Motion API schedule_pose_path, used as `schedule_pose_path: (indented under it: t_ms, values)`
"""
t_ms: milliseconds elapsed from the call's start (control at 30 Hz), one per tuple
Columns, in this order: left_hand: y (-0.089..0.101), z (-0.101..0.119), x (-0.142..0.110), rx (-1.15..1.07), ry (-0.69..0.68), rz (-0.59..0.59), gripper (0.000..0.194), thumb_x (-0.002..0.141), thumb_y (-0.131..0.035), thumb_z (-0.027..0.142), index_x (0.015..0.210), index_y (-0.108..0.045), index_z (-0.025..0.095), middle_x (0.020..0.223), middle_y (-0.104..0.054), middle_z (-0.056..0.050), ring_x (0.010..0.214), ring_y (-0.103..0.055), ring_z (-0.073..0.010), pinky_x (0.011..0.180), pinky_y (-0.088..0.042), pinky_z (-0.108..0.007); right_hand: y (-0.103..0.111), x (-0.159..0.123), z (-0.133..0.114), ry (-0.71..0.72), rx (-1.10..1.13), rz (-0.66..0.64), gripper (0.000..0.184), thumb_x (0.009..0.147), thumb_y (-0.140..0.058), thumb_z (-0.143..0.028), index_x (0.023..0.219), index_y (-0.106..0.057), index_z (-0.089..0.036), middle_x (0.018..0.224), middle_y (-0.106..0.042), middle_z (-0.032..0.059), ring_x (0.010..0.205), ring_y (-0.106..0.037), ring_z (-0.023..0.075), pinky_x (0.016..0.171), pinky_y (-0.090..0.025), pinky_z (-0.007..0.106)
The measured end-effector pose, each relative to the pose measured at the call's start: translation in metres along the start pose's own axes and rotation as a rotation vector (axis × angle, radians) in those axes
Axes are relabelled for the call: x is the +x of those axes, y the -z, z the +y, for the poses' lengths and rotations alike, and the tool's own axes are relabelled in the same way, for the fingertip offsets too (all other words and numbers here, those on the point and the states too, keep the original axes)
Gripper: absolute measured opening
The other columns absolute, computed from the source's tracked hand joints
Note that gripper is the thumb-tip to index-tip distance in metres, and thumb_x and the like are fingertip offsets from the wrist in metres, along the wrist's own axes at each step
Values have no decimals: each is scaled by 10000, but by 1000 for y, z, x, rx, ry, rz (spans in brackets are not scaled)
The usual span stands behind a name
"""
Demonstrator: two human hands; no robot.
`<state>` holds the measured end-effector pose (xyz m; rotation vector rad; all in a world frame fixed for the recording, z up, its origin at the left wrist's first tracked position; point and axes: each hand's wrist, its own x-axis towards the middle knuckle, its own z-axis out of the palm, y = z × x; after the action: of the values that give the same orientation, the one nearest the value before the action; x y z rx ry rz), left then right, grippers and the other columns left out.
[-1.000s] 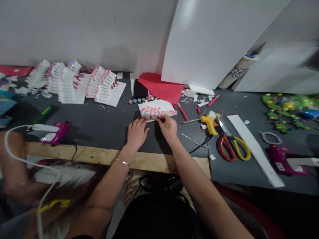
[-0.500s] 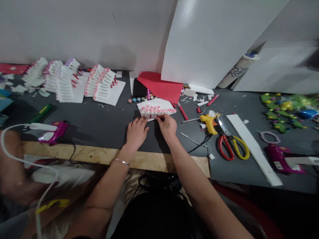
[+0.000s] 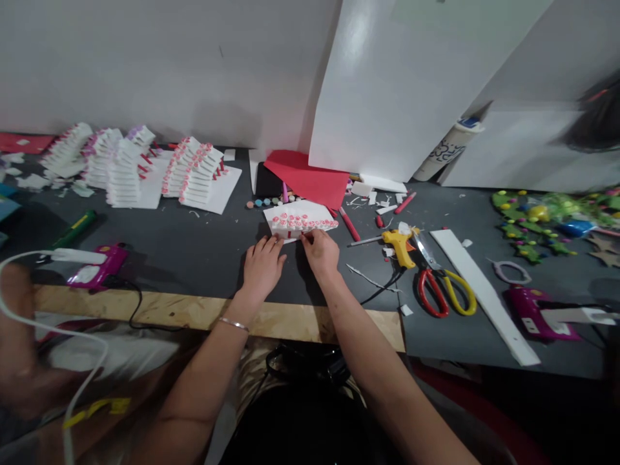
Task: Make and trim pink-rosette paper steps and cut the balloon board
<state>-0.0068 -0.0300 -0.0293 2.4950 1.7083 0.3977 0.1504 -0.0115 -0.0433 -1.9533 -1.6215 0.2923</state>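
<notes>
A white card (image 3: 271, 214) lies on the dark tabletop in front of me, bearing a row of white folded strips (image 3: 304, 223) with pink-red marks along the top and thin red bands lower down. My left hand (image 3: 263, 263) rests palm down at the card's near left edge, its fingers stretched out and the tips touching the edge. At the near right edge my right hand (image 3: 321, 255) is closed in a pinch. Its fingertips are by a small red band, and what they hold is too small to make out.
Similar strip pieces (image 3: 196, 174) stand at the back left. A red sheet (image 3: 310, 174) lies behind the card. To the right are a yellow glue gun (image 3: 400, 247), scissors (image 3: 444, 290) and a white strip (image 3: 484, 297). A purple power block (image 3: 99, 266) is at left, near another person's arm (image 3: 19, 336).
The view has shifted slightly, so the tabletop things sit a little lower and further left. Both hands stay at the card in nearly the same pose.
</notes>
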Motion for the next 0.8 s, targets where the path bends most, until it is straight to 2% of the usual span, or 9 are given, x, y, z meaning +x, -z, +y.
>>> schedule_pose_path:
  t_ms: [800]
  values:
    - [0, 2, 0, 27, 7, 3, 422, 957, -418, 264, 1346, -562, 186, 1409, -575, -146, 1331, -472, -325, 1028, -395, -508, -1, -4, 12, 54, 157, -11, 149, 893, -541, -295, 883, -667, -218, 839, -705, 43, 761, -630, 181, 668, -428, 260]
